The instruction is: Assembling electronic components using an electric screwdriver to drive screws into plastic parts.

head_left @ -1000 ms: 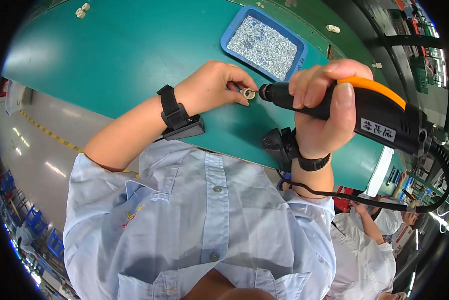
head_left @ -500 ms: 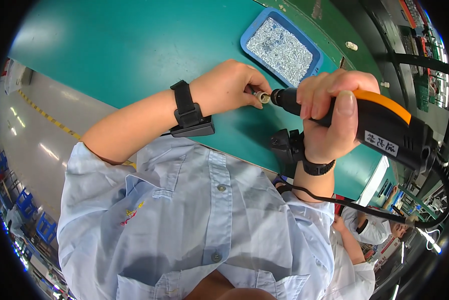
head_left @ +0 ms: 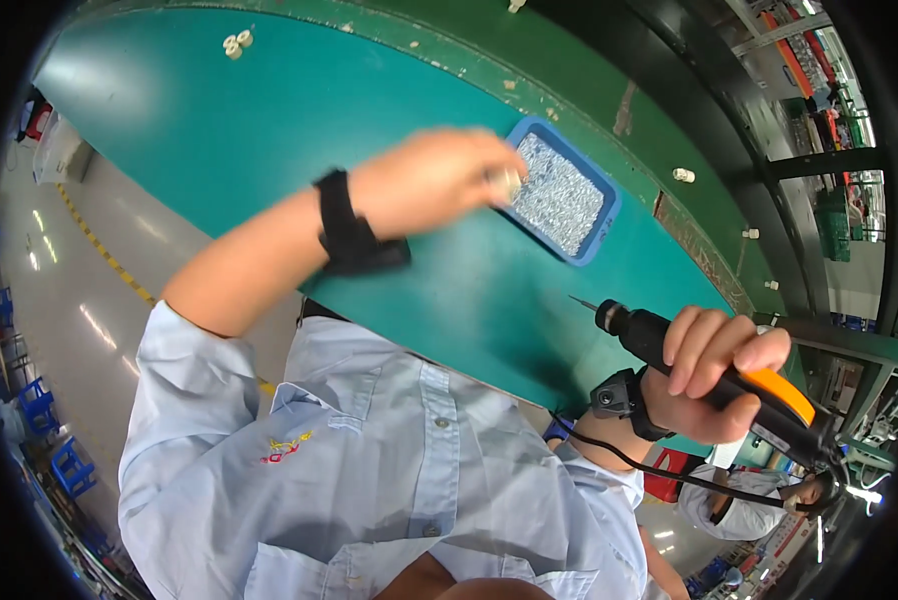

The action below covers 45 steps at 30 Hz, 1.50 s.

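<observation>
My left hand (head_left: 424, 178), smeared by motion, pinches a small cream round fitting (head_left: 508, 185) in its fingertips. It hovers at the left edge of a blue tray (head_left: 612, 208) filled with small silvery screws (head_left: 561, 190). On the right, my right hand (head_left: 714, 370) is wrapped round a black and orange electric screwdriver (head_left: 645, 335). The thin bit points up and left over the table, well apart from the fitting. What is inside the fitting cannot be made out.
Several cream fittings (head_left: 237, 43) sit at the far left of the green table (head_left: 229, 130). Another small cream piece (head_left: 683, 175) lies on the dark green ledge beyond the tray. A black cable (head_left: 689, 487) hangs by my right arm. A person (head_left: 739, 503) is at lower right.
The screwdriver bit was at the fitting and is now away from it, my right hand having drawn back right and down. My left hand has carried the fitting to the tray's edge. The view has shifted.
</observation>
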Tool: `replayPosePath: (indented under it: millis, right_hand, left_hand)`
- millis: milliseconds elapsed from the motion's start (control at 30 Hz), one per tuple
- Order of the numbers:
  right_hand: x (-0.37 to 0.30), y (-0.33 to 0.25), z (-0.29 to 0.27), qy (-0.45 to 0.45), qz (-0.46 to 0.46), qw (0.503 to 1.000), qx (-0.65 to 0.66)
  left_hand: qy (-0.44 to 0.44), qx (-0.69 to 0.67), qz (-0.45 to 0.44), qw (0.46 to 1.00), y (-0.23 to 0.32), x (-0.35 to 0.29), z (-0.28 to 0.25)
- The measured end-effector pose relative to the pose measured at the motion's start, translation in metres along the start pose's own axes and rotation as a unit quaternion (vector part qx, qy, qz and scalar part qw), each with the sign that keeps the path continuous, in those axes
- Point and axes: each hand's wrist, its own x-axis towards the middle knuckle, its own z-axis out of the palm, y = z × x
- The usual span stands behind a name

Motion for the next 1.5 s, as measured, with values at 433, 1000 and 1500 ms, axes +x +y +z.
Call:
replayPosePath:
  millis: [433,1000,1500]
  right_hand:
    - [-0.015,0.032,-0.045,0.242,0.051,0.96,-0.132]
    - [-0.013,0.03,-0.053,0.261,0.063,0.949,-0.167]
    - [-0.029,0.036,-0.032,0.286,-0.009,0.943,-0.17]
  left_hand:
    - [0.035,0.334,-0.123,0.934,-0.199,0.137,-0.122]
    - [-0.156,-0.328,0.209,0.908,0.194,0.072,-0.031]
    - [-0.326,-0.596,0.341,0.649,0.213,0.063,-0.044]
